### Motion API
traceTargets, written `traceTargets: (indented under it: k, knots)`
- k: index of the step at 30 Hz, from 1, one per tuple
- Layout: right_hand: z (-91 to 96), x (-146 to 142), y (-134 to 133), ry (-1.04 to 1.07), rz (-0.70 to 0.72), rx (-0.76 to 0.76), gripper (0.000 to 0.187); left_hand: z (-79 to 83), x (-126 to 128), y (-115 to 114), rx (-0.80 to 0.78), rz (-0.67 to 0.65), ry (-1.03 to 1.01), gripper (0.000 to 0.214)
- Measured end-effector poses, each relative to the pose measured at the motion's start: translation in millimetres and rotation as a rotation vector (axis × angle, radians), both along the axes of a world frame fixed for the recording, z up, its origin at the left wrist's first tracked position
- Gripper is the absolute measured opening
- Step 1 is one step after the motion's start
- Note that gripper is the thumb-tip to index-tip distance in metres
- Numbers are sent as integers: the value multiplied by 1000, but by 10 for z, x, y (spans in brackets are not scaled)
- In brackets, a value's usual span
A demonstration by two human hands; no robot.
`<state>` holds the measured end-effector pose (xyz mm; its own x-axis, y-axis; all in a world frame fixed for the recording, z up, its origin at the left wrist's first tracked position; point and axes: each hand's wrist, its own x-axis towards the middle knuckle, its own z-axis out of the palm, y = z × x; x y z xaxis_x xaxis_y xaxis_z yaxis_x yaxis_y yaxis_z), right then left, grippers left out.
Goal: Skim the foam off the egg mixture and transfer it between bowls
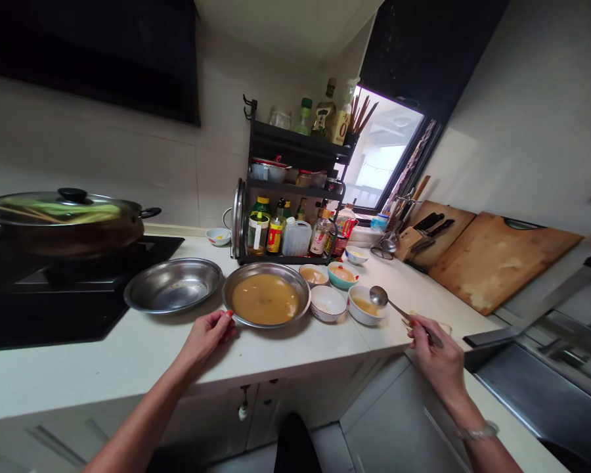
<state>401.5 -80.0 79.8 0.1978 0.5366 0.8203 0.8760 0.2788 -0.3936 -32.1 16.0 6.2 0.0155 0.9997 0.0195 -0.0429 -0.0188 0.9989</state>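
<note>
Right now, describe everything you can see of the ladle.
The ladle is shiny silver-grey and looks metal, with a round head and a long, thin handle. It slants: the head appears over the right side of a white bowl of yellowish liquid, and the handle runs down to the right into the right hand, its end showing past the fingers. Whether the head touches the bowl or holds liquid cannot be told.

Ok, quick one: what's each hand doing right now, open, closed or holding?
Left hand: thumb at the soup pan's rim, fingers curled; whether it grips cannot be told.
Right hand: closed, holding a ladle.
</note>
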Motion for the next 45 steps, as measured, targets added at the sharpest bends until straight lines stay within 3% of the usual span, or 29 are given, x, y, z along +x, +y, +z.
traceTargets:
  k: [3,7,13,19,27,45]
  knots:
    - [56,-200,-8,-7,145,36,18,-9,2,8,-7,2,-5,46]
    - [118,-659,94,300,299,89,18,-41,-4,28,2,3,-5,46]
    - [-32,-1344,398,545,512,-53,26,-81,-19,49,42,-8,5,47]
    - [-205,-1647,566,670,579,-250,34,-83,-14,44,62,2,11,47]
    - [-119,-1571,671,1091,498,-226,33,-64,-17,27,26,-12,5,46]
    - [210,-1035,549,1128,412,-70,27,-83,-18,47,32,-2,8,49]
